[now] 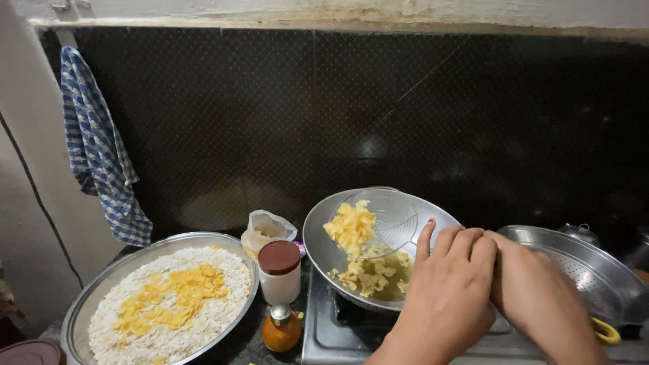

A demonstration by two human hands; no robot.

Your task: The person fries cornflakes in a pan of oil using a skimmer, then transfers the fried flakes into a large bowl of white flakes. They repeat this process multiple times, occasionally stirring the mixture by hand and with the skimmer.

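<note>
While both hands sit low at the near edge, stacked over a handle I can't see, the left hand (449, 290) lies on top w/ fingers curled shut and forefinger stuck up; the right hand (541, 297) is tucked under it, its grip hidden, can't tell what it has.

Up and left of the hands, the steel wok (324, 247) tilts on the stove (338, 338), a little oil and yellow fried flakes (372, 274) in its bottom. A wire skimmer (392, 216) hangs over it, long axis running back toward the hands, a heap of flakes on its left lip.

Right of the hands: a perforated steel strainer bowl (581, 263).

Left on the counter: small orange spice bottle (281, 330), white jar w/ brown lid (280, 270), clear bag (268, 230), then a wide steel tray (81, 311) of puffed rice topped w/ yellow flakes.

Far back, a blue checked towel (98, 155) hangs on the wall.
</note>
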